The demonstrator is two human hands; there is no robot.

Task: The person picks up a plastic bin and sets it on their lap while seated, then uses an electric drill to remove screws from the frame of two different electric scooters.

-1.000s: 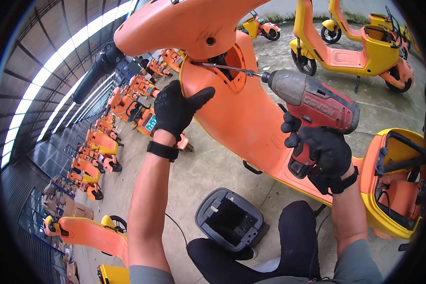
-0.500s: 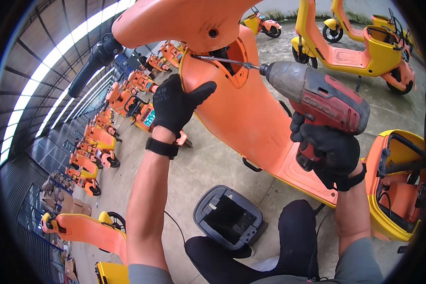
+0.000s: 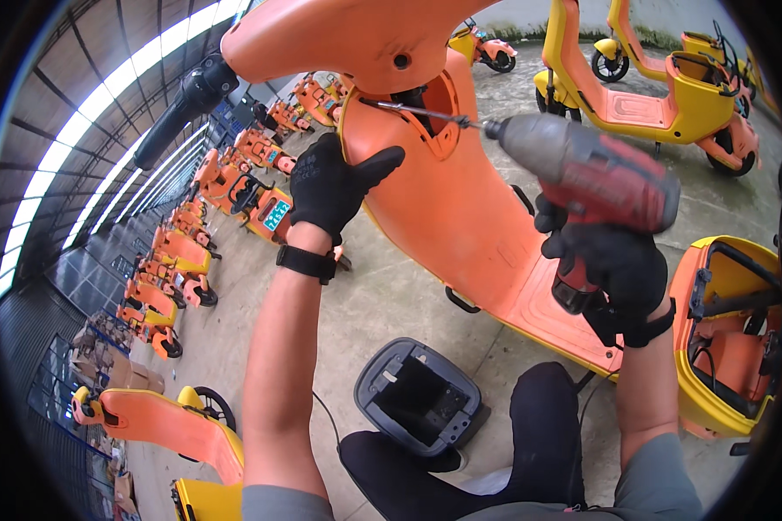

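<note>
An orange scooter [image 3: 460, 208] stands in front of me. My left hand [image 3: 332, 187], in a black glove, is closed around the left edge of its front panel, thumb across the face; the fingers behind are hidden. My right hand [image 3: 621, 273], gloved too, grips the handle of a red and grey cordless impact driver [image 3: 613, 174]. From its nose a long, thin bit [image 3: 421, 112] runs left across the opening [image 3: 443, 91] in the panel below the handlebar cover [image 3: 347, 39]. The bit's tip is near the panel's upper left edge; exactly what it touches I cannot tell.
On the concrete floor by my knees sits a dark grey plastic bin [image 3: 369, 404]. A black handlebar grip [image 3: 182, 113] juts out at upper left. Rows of orange and yellow scooters [image 3: 182, 252] stand to the left, others [image 3: 660, 104] at far right. An open yellow-orange scooter body [image 3: 688, 382] is close on my right.
The scooter's handlebar, its panel and my left hand appear slightly further right in view. The driver is blurred by motion and its nose sits slightly further right; both hands keep their holds.
</note>
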